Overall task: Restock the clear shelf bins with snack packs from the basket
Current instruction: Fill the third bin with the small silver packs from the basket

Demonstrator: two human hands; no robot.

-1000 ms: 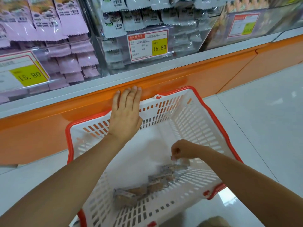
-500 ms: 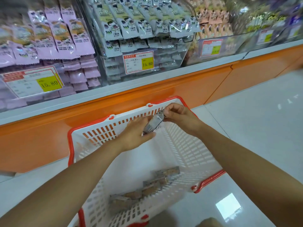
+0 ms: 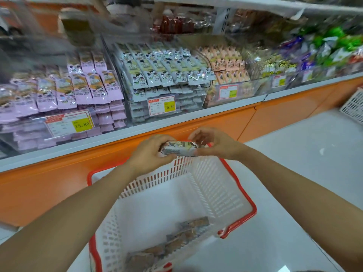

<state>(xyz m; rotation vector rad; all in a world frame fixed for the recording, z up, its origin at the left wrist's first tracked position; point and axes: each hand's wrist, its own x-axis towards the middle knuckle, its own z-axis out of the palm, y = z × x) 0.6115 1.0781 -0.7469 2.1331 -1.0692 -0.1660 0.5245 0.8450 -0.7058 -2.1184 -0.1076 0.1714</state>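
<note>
Both hands, left [image 3: 149,154] and right [image 3: 214,144], pinch one snack pack [image 3: 179,148] with curled fingers.

floor [image 3: 294,152]: glossy white tile | shelf base [image 3: 39,193]: orange panels | ledge [image 3: 196,116]: pale grey

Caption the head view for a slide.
Left hand and right hand hold one snack pack above the white basket, facing stocked clear shelf bins.
</note>
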